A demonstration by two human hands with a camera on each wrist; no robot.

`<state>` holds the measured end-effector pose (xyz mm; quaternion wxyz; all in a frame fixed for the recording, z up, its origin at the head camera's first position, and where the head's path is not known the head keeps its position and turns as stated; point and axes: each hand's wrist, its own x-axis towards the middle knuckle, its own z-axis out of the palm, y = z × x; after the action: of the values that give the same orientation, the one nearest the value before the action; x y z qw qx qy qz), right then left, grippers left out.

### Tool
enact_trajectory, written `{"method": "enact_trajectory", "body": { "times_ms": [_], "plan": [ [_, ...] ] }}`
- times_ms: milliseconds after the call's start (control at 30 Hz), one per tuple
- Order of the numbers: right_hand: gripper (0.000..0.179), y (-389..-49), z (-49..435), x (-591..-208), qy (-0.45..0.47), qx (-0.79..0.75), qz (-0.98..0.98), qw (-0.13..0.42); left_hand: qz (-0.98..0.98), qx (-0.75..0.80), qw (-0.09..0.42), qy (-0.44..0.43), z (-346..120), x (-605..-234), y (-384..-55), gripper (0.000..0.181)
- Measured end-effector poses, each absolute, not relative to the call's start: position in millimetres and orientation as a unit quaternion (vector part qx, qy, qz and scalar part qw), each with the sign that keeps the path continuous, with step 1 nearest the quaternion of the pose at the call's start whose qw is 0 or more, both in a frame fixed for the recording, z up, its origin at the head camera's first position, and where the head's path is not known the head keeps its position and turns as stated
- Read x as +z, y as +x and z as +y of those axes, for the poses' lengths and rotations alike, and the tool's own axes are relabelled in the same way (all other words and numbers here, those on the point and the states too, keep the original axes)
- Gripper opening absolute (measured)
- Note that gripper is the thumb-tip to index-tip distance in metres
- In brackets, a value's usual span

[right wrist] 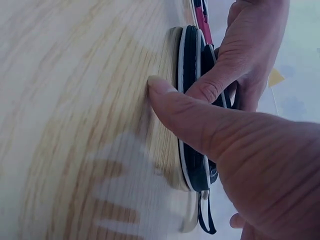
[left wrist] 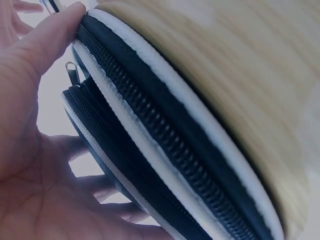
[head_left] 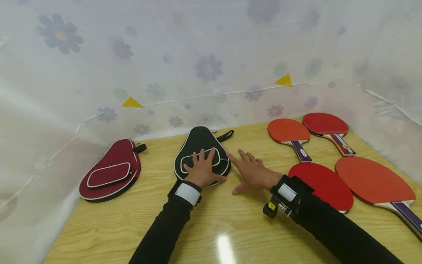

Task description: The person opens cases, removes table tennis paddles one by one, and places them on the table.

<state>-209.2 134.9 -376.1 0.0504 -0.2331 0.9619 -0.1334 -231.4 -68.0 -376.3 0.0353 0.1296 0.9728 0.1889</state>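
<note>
A black table tennis bat case (head_left: 199, 138) with white piping lies flat on the wooden table, its small front pocket facing up. My left hand (head_left: 203, 171) rests on its lower part, fingers spread over the pocket and thumb towards the right edge. In the left wrist view, the zip (left wrist: 160, 132) along the side of the case looks closed. Just right of the case, my right hand (head_left: 252, 172) is held with fingers spread, gripping nothing; whether a fingertip touches the case is unclear. The right wrist view shows its thumb (right wrist: 185, 112) extended near the table surface.
A dark red bat case (head_left: 116, 157) with white piping lies to the left. Several table tennis bats are on the right, among them an orange-red one (head_left: 287, 130), a red one (head_left: 324, 124) and a large near one (head_left: 372, 179). A patterned sheet (head_left: 204, 91) hangs behind the table.
</note>
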Motion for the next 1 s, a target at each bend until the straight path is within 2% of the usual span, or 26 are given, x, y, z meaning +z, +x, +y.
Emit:
{"method": "enact_trajectory", "body": {
  "times_ms": [267, 1000],
  "plan": [
    [0.118, -208, 137, -375, -0.231, -0.148, 0.961, 0.043, 0.971, 0.198, 0.027, 0.132, -86, -382, -235, 0.109],
    [0.108, -207, 139, -377, -0.236, -0.174, 0.955, 0.038, 0.972, 0.196, 0.045, 0.122, -119, -377, -233, 0.107]
  ]
}}
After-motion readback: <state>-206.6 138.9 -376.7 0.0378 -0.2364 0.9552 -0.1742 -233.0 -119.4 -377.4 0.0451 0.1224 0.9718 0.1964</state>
